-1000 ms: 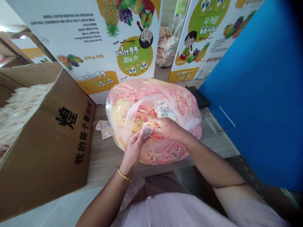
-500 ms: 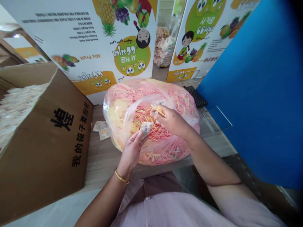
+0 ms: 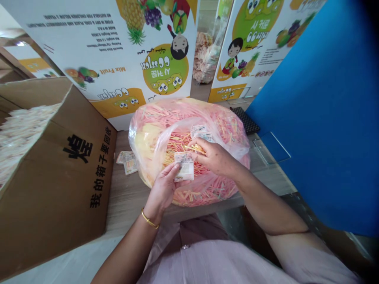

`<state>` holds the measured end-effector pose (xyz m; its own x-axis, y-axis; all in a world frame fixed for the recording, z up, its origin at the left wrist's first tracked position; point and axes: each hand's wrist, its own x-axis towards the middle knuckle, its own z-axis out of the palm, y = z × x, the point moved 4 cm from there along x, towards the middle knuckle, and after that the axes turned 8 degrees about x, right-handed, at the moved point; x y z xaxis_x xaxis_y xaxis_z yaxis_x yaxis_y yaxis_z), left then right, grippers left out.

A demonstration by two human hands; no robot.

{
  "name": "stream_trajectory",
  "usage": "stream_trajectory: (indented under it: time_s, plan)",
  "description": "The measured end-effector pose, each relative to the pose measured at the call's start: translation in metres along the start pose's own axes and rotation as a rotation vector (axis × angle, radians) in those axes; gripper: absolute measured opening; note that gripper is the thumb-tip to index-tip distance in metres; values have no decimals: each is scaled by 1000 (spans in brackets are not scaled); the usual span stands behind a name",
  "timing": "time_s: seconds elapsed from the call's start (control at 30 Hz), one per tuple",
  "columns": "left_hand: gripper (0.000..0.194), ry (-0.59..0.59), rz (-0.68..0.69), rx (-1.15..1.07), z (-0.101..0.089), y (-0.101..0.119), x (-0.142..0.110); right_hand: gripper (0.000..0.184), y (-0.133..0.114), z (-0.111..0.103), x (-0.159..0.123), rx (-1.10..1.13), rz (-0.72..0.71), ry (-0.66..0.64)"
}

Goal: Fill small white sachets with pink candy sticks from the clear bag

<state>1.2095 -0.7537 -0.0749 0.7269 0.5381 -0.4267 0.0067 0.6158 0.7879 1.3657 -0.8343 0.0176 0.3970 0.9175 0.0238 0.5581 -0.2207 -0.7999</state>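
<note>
The person sits at a wooden bench [image 3: 133, 197] with both bare hands raised over a large clear plastic bag [image 3: 177, 112], which is heaped with thin pink and yellow sticks [image 3: 180, 142]. The bag sits in the middle of the bench, its mouth folded open towards the person.

The left hand [image 3: 161, 185], with a gold bangle [image 3: 149, 219] at the wrist, is closed narrowly on a small printed packet [image 3: 184, 166], holding it upright between thumb and fingers just above the bag. The right hand [image 3: 214, 157] is almost touching that packet, its fingertips pinched on a few loose sticks.

More printed packets [image 3: 203, 134] lie on the plastic just beyond the right hand, and a small pile of them [image 3: 127, 163] lies on the bench beside the bag, to the left. Further left, an open cardboard box [image 3: 59, 177] with black Chinese characters holds a mass of pale strands [image 3: 20, 134]. Flat printed cartons with fruit and cartoon art [image 3: 103, 51] stand past the bench, and a blue panel [image 3: 319, 118] fills the right side, beside a black mesh pad [image 3: 245, 120].
</note>
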Motion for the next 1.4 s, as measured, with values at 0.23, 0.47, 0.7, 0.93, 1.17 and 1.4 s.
stream_trajectory:
  time_s: [0.23, 0.47, 0.7, 0.93, 1.17, 1.4]
  plan:
    - [35, -33, -20, -20, 7, 0, -3, 23, 19, 18, 0, -42, 43, -83]
    - [36, 30, 103, -22, 2, 1, 3, 19, 16, 8, -1, 97, 25, 113]
    - [34, 90, 182, 3, 2, -3, 4, 22, -5, 6, -6, -53, 16, -49]
    - [33, 86, 217, 50, 6, -2, 2, 31, 0, 23, 2, -168, 4, -222]
    - [37, 105, 207, 43, 4, -7, 1, 41, 12, 15, 9, 213, -47, -139]
    - [42, 55, 193, 90, 8, -8, 2, 64, 7, 7, 32, 838, -62, 275]
